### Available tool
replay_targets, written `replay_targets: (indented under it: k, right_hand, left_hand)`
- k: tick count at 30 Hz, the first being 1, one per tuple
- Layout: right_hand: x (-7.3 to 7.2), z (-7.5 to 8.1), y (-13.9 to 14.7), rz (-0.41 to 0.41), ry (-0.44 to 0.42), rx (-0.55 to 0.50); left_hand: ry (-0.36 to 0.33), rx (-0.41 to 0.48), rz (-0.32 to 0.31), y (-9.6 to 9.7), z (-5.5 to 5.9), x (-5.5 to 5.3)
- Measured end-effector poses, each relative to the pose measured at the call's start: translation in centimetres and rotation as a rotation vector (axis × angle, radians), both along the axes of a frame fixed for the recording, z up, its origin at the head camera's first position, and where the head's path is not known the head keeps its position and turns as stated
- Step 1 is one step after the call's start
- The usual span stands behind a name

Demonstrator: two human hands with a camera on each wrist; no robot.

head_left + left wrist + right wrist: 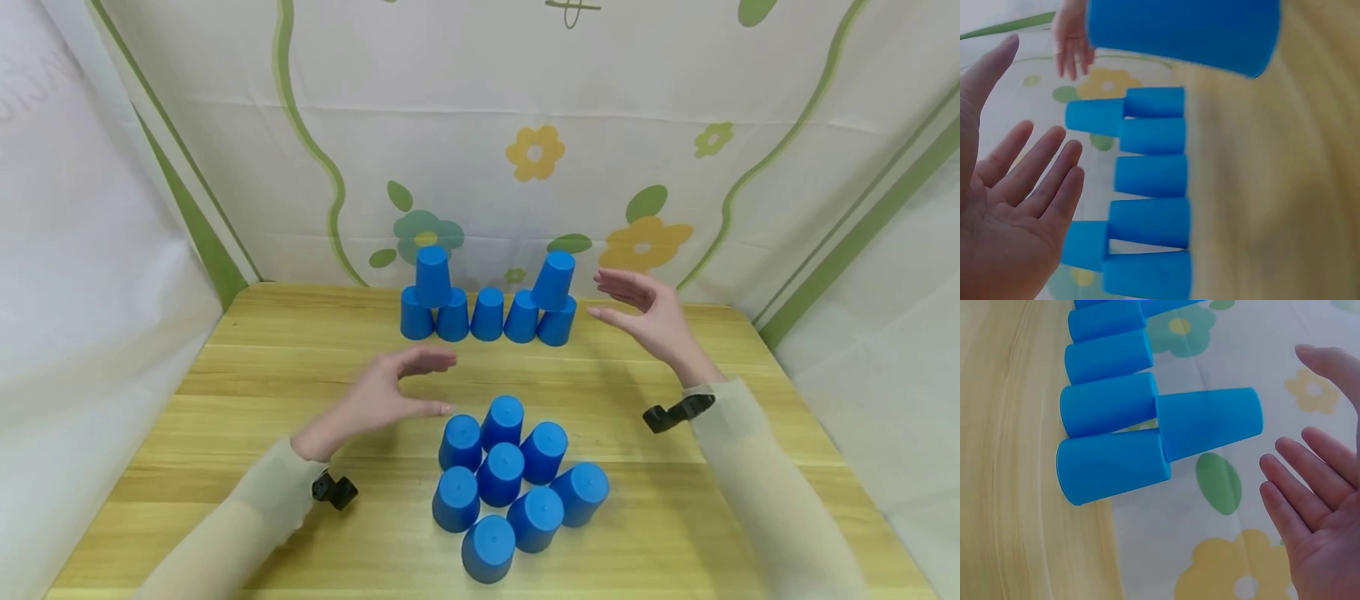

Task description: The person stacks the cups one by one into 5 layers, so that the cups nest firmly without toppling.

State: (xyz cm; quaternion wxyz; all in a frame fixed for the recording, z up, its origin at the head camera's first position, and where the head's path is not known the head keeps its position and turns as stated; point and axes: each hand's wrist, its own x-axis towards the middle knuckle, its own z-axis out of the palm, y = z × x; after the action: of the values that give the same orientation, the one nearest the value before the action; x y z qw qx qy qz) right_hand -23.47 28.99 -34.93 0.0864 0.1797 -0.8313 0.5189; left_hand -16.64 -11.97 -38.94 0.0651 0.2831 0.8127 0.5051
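Note:
Several blue cups stand upside down in a row at the back, the middle cup [487, 315] among them. An upper cup [432, 277] straddles the two leftmost cups. Another upper cup [553, 282] straddles the two rightmost, also seen as the top cup [1210, 422] in the right wrist view. My right hand [652, 317] is just right of that cup, fingers extended and apart from it. My left hand [386, 387] hovers left of the front group of cups, thumb and fingers spread, holding nothing. In the left wrist view a near cup [1185, 31] is partly cut off.
Closer to me, several upside-down blue cups, such as the front cup [488, 548], stand in a cluster on the wooden table [300, 533]. A white patterned curtain [450, 75] hangs behind the back row, with fabric along both sides.

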Motion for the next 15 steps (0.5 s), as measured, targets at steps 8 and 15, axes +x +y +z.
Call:
replay_targets:
  k: [8,15]
  right_hand:
    - [2.8,0.5,0.0,0.042,0.024,0.041]
    - [5.1,-0.1,-0.1,0.069,0.002,0.098]
  left_hand:
    - [-0.122,-0.051,-0.155,0.4,-1.6,1.2]
    - [-0.162,-0.082,-0.225,0.7,-2.3,1.6]
